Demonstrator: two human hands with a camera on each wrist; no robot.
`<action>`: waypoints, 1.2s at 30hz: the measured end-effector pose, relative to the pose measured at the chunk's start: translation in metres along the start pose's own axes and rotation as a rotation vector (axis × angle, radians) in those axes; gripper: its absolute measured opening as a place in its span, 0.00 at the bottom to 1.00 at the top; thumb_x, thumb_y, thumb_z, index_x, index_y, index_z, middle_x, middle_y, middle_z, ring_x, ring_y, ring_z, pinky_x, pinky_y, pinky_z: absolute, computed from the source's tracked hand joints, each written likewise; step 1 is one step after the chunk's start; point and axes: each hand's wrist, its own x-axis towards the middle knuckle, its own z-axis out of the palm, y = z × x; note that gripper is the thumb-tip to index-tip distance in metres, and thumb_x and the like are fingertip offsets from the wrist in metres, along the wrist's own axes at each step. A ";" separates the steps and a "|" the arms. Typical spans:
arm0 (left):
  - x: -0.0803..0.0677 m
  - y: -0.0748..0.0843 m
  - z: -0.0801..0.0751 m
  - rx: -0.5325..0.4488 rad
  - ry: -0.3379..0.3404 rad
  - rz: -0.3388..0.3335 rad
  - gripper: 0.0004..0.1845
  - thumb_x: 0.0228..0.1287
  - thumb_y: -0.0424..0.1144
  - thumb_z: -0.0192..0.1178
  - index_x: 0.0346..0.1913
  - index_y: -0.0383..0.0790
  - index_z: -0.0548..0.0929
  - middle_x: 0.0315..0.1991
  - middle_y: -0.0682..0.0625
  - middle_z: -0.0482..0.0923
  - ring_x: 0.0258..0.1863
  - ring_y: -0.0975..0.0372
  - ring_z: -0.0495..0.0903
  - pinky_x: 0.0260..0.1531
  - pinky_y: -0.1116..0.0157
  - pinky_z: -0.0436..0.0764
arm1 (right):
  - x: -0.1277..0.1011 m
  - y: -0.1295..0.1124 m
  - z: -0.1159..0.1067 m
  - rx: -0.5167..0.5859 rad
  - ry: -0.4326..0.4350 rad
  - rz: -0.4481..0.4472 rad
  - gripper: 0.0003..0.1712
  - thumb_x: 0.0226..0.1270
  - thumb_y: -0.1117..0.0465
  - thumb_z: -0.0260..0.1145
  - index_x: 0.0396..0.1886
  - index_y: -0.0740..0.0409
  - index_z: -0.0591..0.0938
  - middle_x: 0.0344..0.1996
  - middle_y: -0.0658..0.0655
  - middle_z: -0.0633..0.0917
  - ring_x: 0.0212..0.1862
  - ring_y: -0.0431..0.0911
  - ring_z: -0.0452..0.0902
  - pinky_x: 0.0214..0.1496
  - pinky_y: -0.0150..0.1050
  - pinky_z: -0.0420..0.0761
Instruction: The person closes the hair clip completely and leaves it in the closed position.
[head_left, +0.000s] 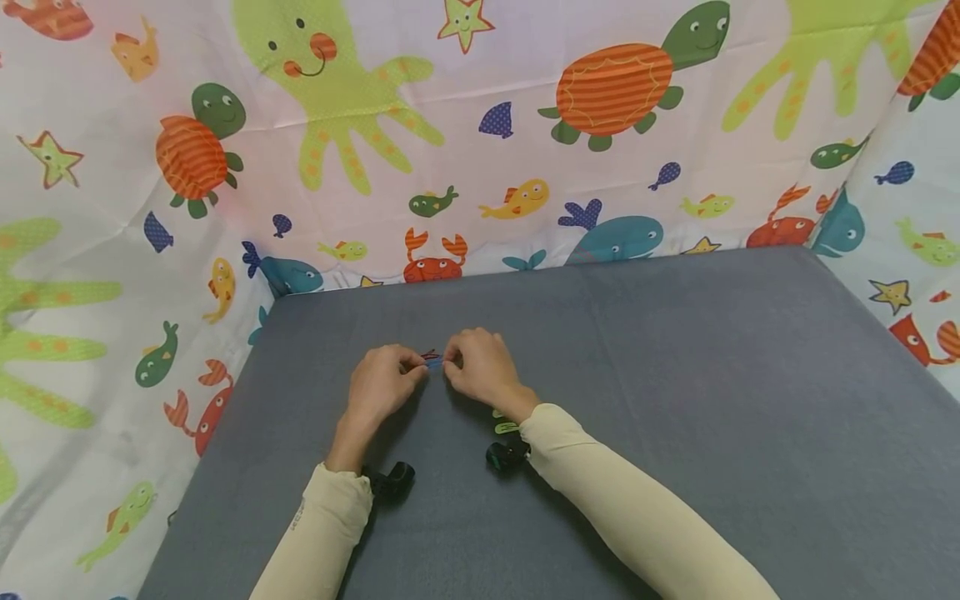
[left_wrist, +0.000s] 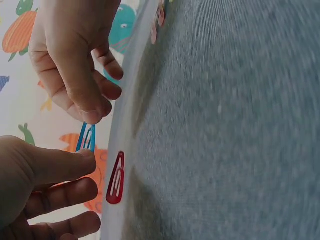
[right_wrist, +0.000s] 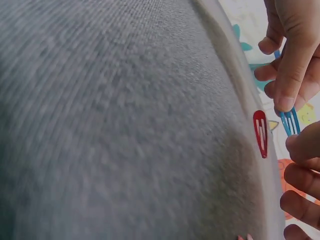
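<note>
A blue snap hair clip [left_wrist: 86, 138] is stretched between my two hands. My left hand [head_left: 381, 382] pinches its wider end between thumb and fingers. At the narrow end, my right hand [head_left: 482, 364] grips it with thumb and fingertips. Another bit of blue [right_wrist: 277, 53] shows behind the left fingers in the right wrist view. On the grey cloth just beyond the hands lies a red snap hair clip [left_wrist: 115, 178], close to the blue one in the head view.
Green hair clips [head_left: 506, 426] lie on the grey tabletop [head_left: 712, 417], partly hidden by my right wrist. Pink clips [left_wrist: 154, 31] show in the left wrist view. A white sea-animal curtain [head_left: 465, 150] hangs along the table's back and sides.
</note>
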 end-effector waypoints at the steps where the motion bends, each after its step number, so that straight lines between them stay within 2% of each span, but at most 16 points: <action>1: 0.000 0.002 0.000 -0.005 0.006 0.004 0.04 0.64 0.41 0.70 0.36 0.48 0.93 0.31 0.52 0.88 0.28 0.61 0.82 0.28 0.61 0.78 | -0.001 0.001 -0.002 0.001 0.005 -0.005 0.04 0.66 0.58 0.71 0.31 0.49 0.89 0.33 0.50 0.87 0.39 0.48 0.79 0.46 0.48 0.73; 6: -0.002 0.009 0.000 -0.037 0.037 0.032 0.03 0.64 0.41 0.70 0.37 0.47 0.92 0.34 0.52 0.88 0.29 0.62 0.82 0.27 0.62 0.77 | -0.006 0.006 -0.012 0.029 0.029 -0.021 0.04 0.66 0.57 0.72 0.32 0.49 0.89 0.34 0.49 0.88 0.40 0.47 0.79 0.47 0.48 0.74; 13: -0.003 0.020 -0.001 -0.064 0.048 0.083 0.05 0.64 0.42 0.71 0.39 0.47 0.92 0.35 0.53 0.88 0.31 0.61 0.80 0.31 0.62 0.77 | -0.016 0.013 -0.027 0.099 0.081 -0.032 0.03 0.64 0.57 0.75 0.31 0.48 0.89 0.34 0.48 0.88 0.40 0.46 0.79 0.49 0.50 0.74; 19: -0.005 0.029 -0.004 -0.074 0.073 0.130 0.04 0.64 0.42 0.72 0.38 0.47 0.93 0.33 0.53 0.87 0.33 0.58 0.81 0.34 0.59 0.78 | -0.020 0.017 -0.035 0.119 0.097 -0.040 0.03 0.65 0.57 0.74 0.32 0.49 0.88 0.34 0.48 0.88 0.41 0.46 0.79 0.50 0.50 0.73; 28: -0.005 0.037 -0.004 -0.075 0.075 0.195 0.04 0.63 0.40 0.72 0.39 0.46 0.93 0.34 0.53 0.88 0.35 0.59 0.82 0.38 0.57 0.80 | -0.026 0.024 -0.044 0.177 0.104 -0.044 0.03 0.66 0.57 0.74 0.33 0.49 0.88 0.34 0.49 0.87 0.41 0.46 0.78 0.51 0.51 0.73; 31: -0.006 0.040 -0.004 -0.066 0.076 0.213 0.04 0.62 0.40 0.73 0.38 0.47 0.93 0.34 0.53 0.88 0.36 0.58 0.81 0.38 0.58 0.78 | -0.029 0.028 -0.046 0.206 0.104 -0.042 0.06 0.66 0.56 0.74 0.37 0.52 0.88 0.37 0.53 0.87 0.42 0.49 0.80 0.52 0.51 0.74; 36: -0.005 0.045 -0.001 -0.049 0.069 0.271 0.03 0.62 0.39 0.72 0.38 0.47 0.93 0.33 0.53 0.87 0.34 0.57 0.80 0.36 0.59 0.77 | -0.033 0.040 -0.048 0.260 0.095 -0.053 0.16 0.65 0.56 0.74 0.50 0.57 0.87 0.44 0.59 0.87 0.44 0.53 0.82 0.50 0.50 0.79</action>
